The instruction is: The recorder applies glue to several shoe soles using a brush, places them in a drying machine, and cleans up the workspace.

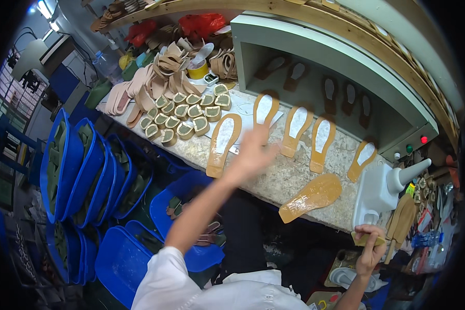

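My left hand [253,156], smeared by motion, reaches over the worktop among tan insoles with white patches. It partly covers the lower end of one insole [264,107]; another insole [224,138] lies just left of it, and a third [296,126] to its right. Whether its fingers hold anything does not show. At the right front corner, my right hand [370,248] pinches a flat yellowish piece [366,239] whose kind I cannot make out. Close above that hand stands a white plastic glue bottle [374,188] with a spout. A glossy, wet-looking insole [315,195] sits at the front edge.
Behind the worktop [191,150] opens a grey box-shaped heater [315,36] with several insoles inside and coloured buttons at its right. Heel blocks [182,111] and leather pieces [170,72] crowd the left. Blue bins [121,263] stack below at left; a wooden shelf [279,7] runs above.
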Action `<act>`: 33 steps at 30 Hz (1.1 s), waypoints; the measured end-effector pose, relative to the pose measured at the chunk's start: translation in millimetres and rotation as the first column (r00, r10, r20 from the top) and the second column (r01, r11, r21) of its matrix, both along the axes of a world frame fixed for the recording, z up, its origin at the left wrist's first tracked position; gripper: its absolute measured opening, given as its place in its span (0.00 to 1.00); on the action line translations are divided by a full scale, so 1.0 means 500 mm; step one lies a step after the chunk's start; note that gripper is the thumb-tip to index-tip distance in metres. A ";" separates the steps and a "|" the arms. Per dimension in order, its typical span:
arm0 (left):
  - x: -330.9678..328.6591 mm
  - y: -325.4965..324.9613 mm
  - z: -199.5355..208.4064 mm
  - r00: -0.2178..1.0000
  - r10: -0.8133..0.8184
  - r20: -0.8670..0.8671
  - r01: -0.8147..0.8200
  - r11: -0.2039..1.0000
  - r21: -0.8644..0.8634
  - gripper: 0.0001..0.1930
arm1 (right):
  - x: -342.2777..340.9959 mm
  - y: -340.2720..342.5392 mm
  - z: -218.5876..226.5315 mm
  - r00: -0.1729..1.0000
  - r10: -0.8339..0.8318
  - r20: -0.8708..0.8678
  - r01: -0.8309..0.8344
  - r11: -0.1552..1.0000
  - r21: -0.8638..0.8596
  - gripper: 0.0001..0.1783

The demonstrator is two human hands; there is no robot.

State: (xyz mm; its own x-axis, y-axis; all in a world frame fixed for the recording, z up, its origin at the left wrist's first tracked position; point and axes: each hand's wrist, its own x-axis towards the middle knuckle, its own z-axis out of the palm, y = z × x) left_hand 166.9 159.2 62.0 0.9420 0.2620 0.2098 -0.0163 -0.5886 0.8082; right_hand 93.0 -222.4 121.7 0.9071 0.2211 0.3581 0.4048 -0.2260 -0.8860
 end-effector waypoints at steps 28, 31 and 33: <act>0.352 0.534 0.064 0.774 0.384 0.504 -0.513 0.847 0.142 0.11 | -0.052 0.046 -0.002 0.892 -0.264 -0.368 0.208 0.960 -0.185 0.17; 0.226 0.326 0.112 0.904 0.034 0.427 -0.046 0.999 0.017 0.08 | -0.015 0.071 0.021 0.890 -0.263 -0.372 0.138 0.934 -0.328 0.10; 0.099 0.180 0.111 0.917 -0.176 0.357 0.122 0.978 0.169 0.12 | 0.025 0.136 0.005 0.932 -0.180 -0.316 0.104 0.964 -0.243 0.09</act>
State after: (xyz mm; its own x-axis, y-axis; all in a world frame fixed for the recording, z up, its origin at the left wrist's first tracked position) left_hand 216.5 249.2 117.4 0.8169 0.0666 0.5730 -0.3929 -0.6630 0.6372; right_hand 105.4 -154.4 124.5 0.9928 0.1194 -0.0121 0.0448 -0.4626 -0.8854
